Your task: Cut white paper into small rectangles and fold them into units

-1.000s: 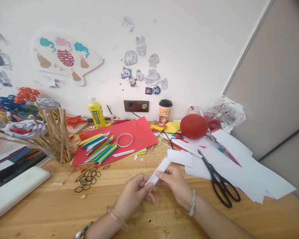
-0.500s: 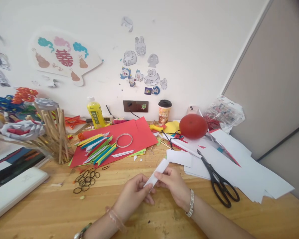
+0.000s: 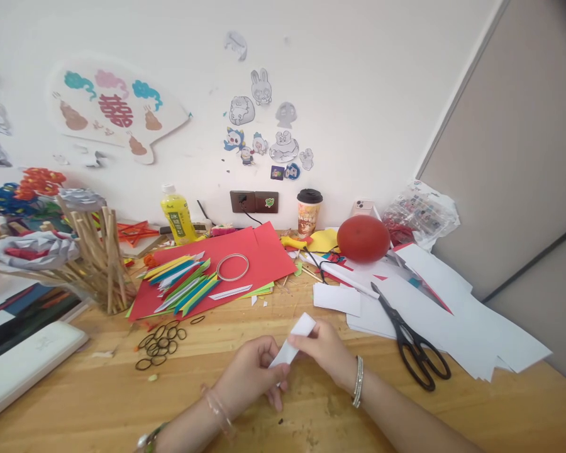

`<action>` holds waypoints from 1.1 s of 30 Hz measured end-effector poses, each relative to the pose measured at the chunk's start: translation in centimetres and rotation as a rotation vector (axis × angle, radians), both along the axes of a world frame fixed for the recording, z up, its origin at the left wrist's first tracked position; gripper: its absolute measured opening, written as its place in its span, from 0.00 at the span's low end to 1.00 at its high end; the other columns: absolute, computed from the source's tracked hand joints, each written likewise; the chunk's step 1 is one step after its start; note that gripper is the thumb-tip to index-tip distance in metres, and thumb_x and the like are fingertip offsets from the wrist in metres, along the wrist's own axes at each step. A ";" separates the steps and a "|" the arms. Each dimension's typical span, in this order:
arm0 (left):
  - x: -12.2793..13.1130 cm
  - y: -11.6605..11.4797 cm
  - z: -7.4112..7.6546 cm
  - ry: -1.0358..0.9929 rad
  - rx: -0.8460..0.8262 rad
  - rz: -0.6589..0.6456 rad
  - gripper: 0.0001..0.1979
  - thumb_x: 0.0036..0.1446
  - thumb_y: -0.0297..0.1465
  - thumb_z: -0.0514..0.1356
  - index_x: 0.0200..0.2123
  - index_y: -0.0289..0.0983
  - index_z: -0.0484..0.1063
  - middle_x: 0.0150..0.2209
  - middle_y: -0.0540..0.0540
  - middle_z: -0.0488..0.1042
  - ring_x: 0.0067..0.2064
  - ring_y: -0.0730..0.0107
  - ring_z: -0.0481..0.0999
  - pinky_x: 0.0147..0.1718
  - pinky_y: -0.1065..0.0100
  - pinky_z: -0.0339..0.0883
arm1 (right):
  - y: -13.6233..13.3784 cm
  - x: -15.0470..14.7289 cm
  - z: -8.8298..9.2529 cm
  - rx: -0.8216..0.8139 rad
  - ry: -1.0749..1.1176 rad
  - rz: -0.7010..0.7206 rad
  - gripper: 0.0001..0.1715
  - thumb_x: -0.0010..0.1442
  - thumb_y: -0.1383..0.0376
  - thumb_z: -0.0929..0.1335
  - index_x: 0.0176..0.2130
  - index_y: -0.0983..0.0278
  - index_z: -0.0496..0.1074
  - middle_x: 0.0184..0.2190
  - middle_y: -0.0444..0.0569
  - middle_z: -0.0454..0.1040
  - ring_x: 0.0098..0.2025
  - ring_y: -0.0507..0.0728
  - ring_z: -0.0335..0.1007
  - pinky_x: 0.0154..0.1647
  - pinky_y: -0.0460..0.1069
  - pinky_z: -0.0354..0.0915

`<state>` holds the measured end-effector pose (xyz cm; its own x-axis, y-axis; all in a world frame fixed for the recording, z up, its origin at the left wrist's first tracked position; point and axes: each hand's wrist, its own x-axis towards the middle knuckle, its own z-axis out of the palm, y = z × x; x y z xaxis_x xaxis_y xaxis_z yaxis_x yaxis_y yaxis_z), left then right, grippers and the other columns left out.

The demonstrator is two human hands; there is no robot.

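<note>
A narrow folded strip of white paper [image 3: 304,325] slants up and to the right above the wooden table, between my two hands. My left hand [image 3: 259,371] pinches its lower end, thumb on top. The upper part is gripped by my right hand [image 3: 323,349], whose thumb lies across the paper. Just beyond the strip lies a small stack of white paper pieces [image 3: 336,298]. Folded coloured strips [image 3: 183,283] and a silver ring [image 3: 233,267] rest on red sheets [image 3: 268,255] further back.
Black scissors [image 3: 412,343] lie at the right on white sheets [image 3: 481,327]. Black rubber bands [image 3: 160,345] are left of my hands. Behind stand a yellow bottle [image 3: 178,217], a lidded cup [image 3: 308,214] and a red balloon [image 3: 363,239]. Sticks [image 3: 108,264] stand far left.
The white strip has tilted and sits slightly lower between my hands. My right thumb has shifted up along it. The whole view has moved slightly.
</note>
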<state>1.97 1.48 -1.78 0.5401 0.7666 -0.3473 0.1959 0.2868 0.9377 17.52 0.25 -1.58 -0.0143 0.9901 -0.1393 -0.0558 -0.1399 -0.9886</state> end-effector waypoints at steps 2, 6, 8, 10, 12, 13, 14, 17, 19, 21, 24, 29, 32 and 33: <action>-0.1 0.1 0.2 -0.020 -0.046 -0.030 0.18 0.38 0.38 0.63 0.22 0.38 0.55 0.15 0.55 0.72 0.13 0.75 0.70 0.11 0.77 0.60 | 0.3 0.8 0.2 0.031 -0.037 0.039 0.16 0.46 0.56 0.70 0.21 0.66 0.68 0.18 0.42 0.69 0.23 0.52 0.65 0.26 0.47 0.61; -0.2 0.3 0.6 -0.049 -0.071 -0.028 0.21 0.35 0.41 0.66 0.21 0.38 0.55 0.14 0.55 0.72 0.12 0.75 0.70 0.11 0.77 0.61 | 1.0 2.2 0.5 0.114 -0.148 0.108 0.23 0.52 0.50 0.65 0.20 0.67 0.68 0.16 0.42 0.68 0.21 0.51 0.63 0.24 0.46 0.60; -0.2 0.4 0.7 -0.068 -0.056 -0.003 0.22 0.34 0.42 0.66 0.21 0.37 0.55 0.14 0.54 0.73 0.12 0.75 0.70 0.11 0.77 0.60 | 1.2 2.6 0.4 0.129 -0.109 0.055 0.27 0.53 0.46 0.62 0.21 0.66 0.68 0.16 0.43 0.68 0.21 0.51 0.64 0.24 0.46 0.61; -0.1 0.5 0.8 -0.109 -0.033 0.035 0.23 0.35 0.42 0.66 0.21 0.37 0.56 0.15 0.53 0.74 0.13 0.75 0.71 0.11 0.77 0.60 | 1.2 2.6 0.3 0.127 -0.022 0.058 0.29 0.53 0.44 0.60 0.24 0.66 0.67 0.18 0.44 0.68 0.21 0.51 0.64 0.23 0.46 0.61; 0.0 0.5 0.7 -0.161 -0.014 0.062 0.23 0.35 0.43 0.67 0.21 0.37 0.56 0.16 0.52 0.74 0.13 0.74 0.71 0.12 0.77 0.61 | 0.9 2.0 0.1 0.108 0.025 0.210 0.29 0.51 0.43 0.61 0.27 0.67 0.67 0.19 0.44 0.69 0.20 0.50 0.64 0.21 0.45 0.61; 0.0 0.5 0.7 -0.182 -0.007 0.067 0.23 0.35 0.43 0.67 0.21 0.37 0.56 0.16 0.53 0.74 0.13 0.74 0.71 0.12 0.77 0.61 | 0.7 1.6 -0.1 0.097 0.025 0.317 0.29 0.49 0.43 0.63 0.27 0.67 0.68 0.20 0.44 0.69 0.20 0.49 0.63 0.21 0.44 0.60; 0.0 0.5 0.6 -0.200 -0.002 0.066 0.23 0.35 0.43 0.67 0.20 0.36 0.56 0.16 0.53 0.74 0.13 0.74 0.71 0.12 0.76 0.62 | 0.5 1.2 -0.2 0.085 0.019 0.409 0.27 0.48 0.44 0.65 0.27 0.67 0.68 0.20 0.44 0.69 0.19 0.48 0.62 0.20 0.43 0.59; -0.2 0.6 0.3 -0.237 -0.011 0.014 0.22 0.36 0.41 0.67 0.21 0.36 0.57 0.16 0.52 0.74 0.13 0.73 0.71 0.12 0.75 0.63 | 0.2 0.2 -0.5 0.075 -0.011 0.482 0.26 0.51 0.47 0.65 0.23 0.68 0.68 0.19 0.44 0.68 0.17 0.46 0.58 0.18 0.42 0.56; -0.4 0.7 0.1 -0.250 -0.040 -0.027 0.21 0.38 0.40 0.67 0.22 0.36 0.57 0.17 0.51 0.75 0.14 0.74 0.71 0.12 0.76 0.63 | 0.3 0.2 -0.6 0.099 -0.029 0.394 0.28 0.53 0.47 0.63 0.19 0.68 0.67 0.15 0.43 0.65 0.15 0.46 0.56 0.16 0.42 0.53; -0.6 0.8 0.0 -0.252 -0.064 -0.046 0.20 0.39 0.38 0.67 0.22 0.37 0.57 0.17 0.51 0.75 0.13 0.75 0.71 0.12 0.77 0.63 | 0.8 1.0 -0.6 0.131 -0.046 0.293 0.28 0.53 0.49 0.63 0.17 0.68 0.66 0.12 0.41 0.62 0.15 0.46 0.55 0.16 0.43 0.52; -0.7 1.0 0.1 -0.244 -0.073 -0.039 0.20 0.39 0.38 0.67 0.22 0.36 0.56 0.17 0.50 0.75 0.13 0.76 0.70 0.12 0.77 0.62 | 1.6 2.7 -0.2 0.176 -0.038 0.135 0.25 0.55 0.50 0.62 0.18 0.66 0.64 0.12 0.39 0.60 0.15 0.46 0.55 0.18 0.43 0.53; -0.7 1.2 0.1 -0.216 -0.046 -0.008 0.22 0.37 0.40 0.68 0.21 0.36 0.57 0.16 0.51 0.74 0.13 0.76 0.70 0.11 0.77 0.60 | 2.0 4.2 0.2 0.246 -0.002 0.031 0.29 0.54 0.43 0.56 0.25 0.65 0.63 0.16 0.40 0.62 0.18 0.48 0.57 0.19 0.43 0.55; -0.5 1.3 -0.2 -0.207 -0.025 0.000 0.23 0.36 0.42 0.67 0.21 0.37 0.57 0.15 0.51 0.74 0.13 0.75 0.70 0.11 0.77 0.60 | 1.4 3.1 0.0 0.229 -0.066 0.256 0.31 0.49 0.41 0.61 0.26 0.66 0.65 0.17 0.42 0.64 0.18 0.48 0.58 0.19 0.43 0.55; -0.5 1.3 -0.3 -0.201 -0.027 -0.010 0.23 0.35 0.43 0.67 0.22 0.37 0.57 0.15 0.52 0.73 0.13 0.74 0.70 0.11 0.76 0.60 | 1.2 2.6 -0.1 0.215 -0.103 0.300 0.29 0.49 0.43 0.63 0.24 0.67 0.66 0.16 0.41 0.64 0.17 0.47 0.57 0.18 0.43 0.54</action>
